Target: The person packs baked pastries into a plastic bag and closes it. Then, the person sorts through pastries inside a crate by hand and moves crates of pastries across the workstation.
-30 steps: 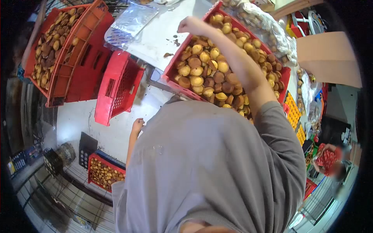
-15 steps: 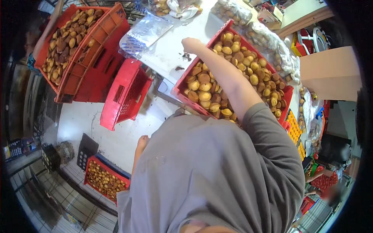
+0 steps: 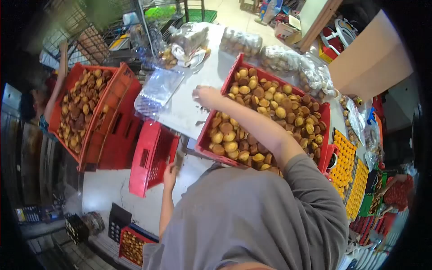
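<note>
Respectively, right hand (image 3: 208, 97) and left hand (image 3: 170, 176) (apart, grips indiscernible) appear beside the filled crate (image 3: 240, 64) and the perforated crate (image 3: 146, 157)

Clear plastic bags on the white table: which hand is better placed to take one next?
Probably the right hand: it is nearer the bags; the left hand is by the red perforated crate.

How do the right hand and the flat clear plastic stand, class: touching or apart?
Apart. The head view shows white tabletop between the right hand and the clear plastic.
</note>
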Motion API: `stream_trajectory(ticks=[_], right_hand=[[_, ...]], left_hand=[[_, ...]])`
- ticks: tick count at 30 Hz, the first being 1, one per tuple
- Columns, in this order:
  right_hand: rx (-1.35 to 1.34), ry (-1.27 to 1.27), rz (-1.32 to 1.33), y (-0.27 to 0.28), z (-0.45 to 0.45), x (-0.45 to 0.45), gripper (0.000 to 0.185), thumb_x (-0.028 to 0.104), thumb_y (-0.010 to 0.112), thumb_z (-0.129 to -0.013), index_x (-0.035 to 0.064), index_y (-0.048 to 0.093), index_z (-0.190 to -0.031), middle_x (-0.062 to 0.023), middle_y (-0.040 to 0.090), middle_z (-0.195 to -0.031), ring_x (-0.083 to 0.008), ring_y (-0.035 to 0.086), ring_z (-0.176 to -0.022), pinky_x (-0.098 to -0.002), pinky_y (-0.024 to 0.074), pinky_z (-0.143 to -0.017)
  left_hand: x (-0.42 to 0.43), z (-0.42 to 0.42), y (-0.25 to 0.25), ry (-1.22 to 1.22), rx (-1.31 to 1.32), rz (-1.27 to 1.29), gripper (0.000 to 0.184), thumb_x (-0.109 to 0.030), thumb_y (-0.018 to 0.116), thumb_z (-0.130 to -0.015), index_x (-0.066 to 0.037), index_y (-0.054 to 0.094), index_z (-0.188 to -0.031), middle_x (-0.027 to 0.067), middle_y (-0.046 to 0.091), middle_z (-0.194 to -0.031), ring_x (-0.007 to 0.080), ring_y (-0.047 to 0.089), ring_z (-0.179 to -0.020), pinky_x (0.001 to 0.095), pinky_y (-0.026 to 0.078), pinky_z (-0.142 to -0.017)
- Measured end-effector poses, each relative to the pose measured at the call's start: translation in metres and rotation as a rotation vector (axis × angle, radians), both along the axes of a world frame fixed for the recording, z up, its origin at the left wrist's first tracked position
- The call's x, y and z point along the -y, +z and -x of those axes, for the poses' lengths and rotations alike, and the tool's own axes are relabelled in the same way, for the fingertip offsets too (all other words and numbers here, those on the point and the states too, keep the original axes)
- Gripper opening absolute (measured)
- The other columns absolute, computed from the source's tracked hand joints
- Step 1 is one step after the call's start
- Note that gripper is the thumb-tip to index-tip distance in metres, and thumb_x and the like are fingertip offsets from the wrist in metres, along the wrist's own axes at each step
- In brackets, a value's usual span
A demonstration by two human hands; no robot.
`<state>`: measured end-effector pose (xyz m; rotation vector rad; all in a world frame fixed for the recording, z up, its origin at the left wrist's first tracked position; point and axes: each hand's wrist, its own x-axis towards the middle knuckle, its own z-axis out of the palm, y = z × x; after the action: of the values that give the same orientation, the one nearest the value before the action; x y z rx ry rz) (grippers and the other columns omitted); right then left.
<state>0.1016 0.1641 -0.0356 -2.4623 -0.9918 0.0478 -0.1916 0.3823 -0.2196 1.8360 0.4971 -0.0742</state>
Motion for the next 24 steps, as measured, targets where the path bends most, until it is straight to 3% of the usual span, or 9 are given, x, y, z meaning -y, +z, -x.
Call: stream_trajectory(ticks=[3,5,7,8,11,15,20,21,24], right_hand=[[-0.253,-0.066,-0.066,0.042,0.026,-0.001,0.024,0.027,0.05,-0.075,0.0056,0.06,-0.07,-0.0166,0.056,-0.065,-0.032,0.056,-0.066,-0.0405,0.0438,-0.061],[-0.299,-0.09,-0.055,0.039,0.034,0.003,0.016,0.019,0.055,-0.07,0.0098,0.062,-0.081,-0.0156,0.057,-0.088,-0.0317,0.055,-0.076,-0.0389,0.0445,-0.067],[0.059,0.19,-0.187,0.037,0.047,0.016,0.033,0.003,0.052,-0.069,0.0152,0.058,-0.1,-0.0128,0.046,-0.111,-0.0288,0.048,-0.093,-0.0362,0.0413,-0.078],[-0.013,0.155,-0.024,0.052,0.057,0.023,0.059,-0.008,0.048,-0.065,0.0249,0.048,-0.115,-0.0111,0.034,-0.122,-0.0292,0.042,-0.099,-0.0363,0.0382,-0.084],[0.052,0.013,-0.341,0.046,0.072,0.05,0.055,-0.006,0.05,-0.065,0.0192,0.048,-0.114,-0.0131,0.04,-0.115,-0.029,0.044,-0.095,-0.0335,0.0391,-0.08],[-0.217,-0.218,-0.539,0.043,0.115,0.101,0.039,0.005,0.058,-0.07,0.0093,0.049,-0.108,-0.0088,0.052,-0.072,-0.0228,0.053,-0.068,-0.0312,0.0432,-0.06],[0.032,-0.281,-0.304,0.021,0.158,0.148,0.043,-0.002,0.047,-0.071,0.0132,0.051,-0.11,-0.0072,0.049,-0.064,-0.021,0.049,-0.062,-0.0315,0.0421,-0.063],[-0.287,-0.327,-0.41,0.029,0.168,0.152,0.049,-0.004,0.044,-0.071,0.0161,0.047,-0.115,-0.0043,0.048,-0.061,-0.0173,0.048,-0.062,-0.033,0.0395,-0.078],[-0.193,-0.334,-0.276,0.022,0.186,0.156,0.052,0.0,0.045,-0.067,0.0173,0.046,-0.116,-0.0088,0.054,-0.069,-0.0218,0.05,-0.073,-0.0328,0.0412,-0.075]], left_hand=[[0.025,-0.07,0.086,0.061,0.301,0.001,0.024,-0.008,0.042,-0.085,0.0,0.044,-0.108,0.0056,0.052,-0.094,0.0109,0.05,-0.082,0.0229,0.044,-0.067],[0.05,-0.101,0.146,0.047,0.458,0.098,0.024,-0.007,0.042,-0.086,0.0,0.044,-0.108,0.0067,0.05,-0.098,0.0123,0.049,-0.088,0.0242,0.042,-0.077],[0.077,-0.118,0.182,0.019,0.456,0.186,0.024,-0.007,0.041,-0.086,0.001,0.043,-0.109,0.0077,0.05,-0.1,0.0137,0.049,-0.091,0.0251,0.04,-0.082],[0.085,-0.128,0.183,-0.021,0.479,0.14,0.024,-0.006,0.041,-0.086,0.002,0.043,-0.108,0.0085,0.05,-0.101,0.0135,0.049,-0.092,0.0254,0.039,-0.083],[0.108,-0.15,0.189,-0.212,0.519,-0.098,0.026,-0.007,0.047,-0.081,0.0,0.045,-0.106,0.0151,0.05,-0.1,0.0219,0.049,-0.093,0.0296,0.04,-0.078],[0.133,-0.167,0.162,-0.488,0.402,-0.378,0.05,-0.023,0.044,-0.084,0.008,0.029,-0.119,0.0255,0.034,-0.12,0.0368,0.032,-0.112,0.0389,0.025,-0.096],[0.139,-0.171,0.153,-0.598,0.42,-0.531,0.049,-0.022,0.04,-0.084,0.008,0.026,-0.121,0.025,0.031,-0.123,0.0358,0.028,-0.116,0.0389,0.02,-0.098],[0.139,-0.17,0.155,-0.599,0.417,-0.526,0.048,-0.021,0.039,-0.085,0.007,0.026,-0.122,0.0246,0.031,-0.123,0.0356,0.028,-0.115,0.0389,0.02,-0.098],[0.141,-0.168,0.158,-0.585,0.402,-0.523,0.046,-0.02,0.037,-0.086,0.007,0.027,-0.121,0.0244,0.032,-0.123,0.0357,0.03,-0.114,0.0391,0.022,-0.097]])
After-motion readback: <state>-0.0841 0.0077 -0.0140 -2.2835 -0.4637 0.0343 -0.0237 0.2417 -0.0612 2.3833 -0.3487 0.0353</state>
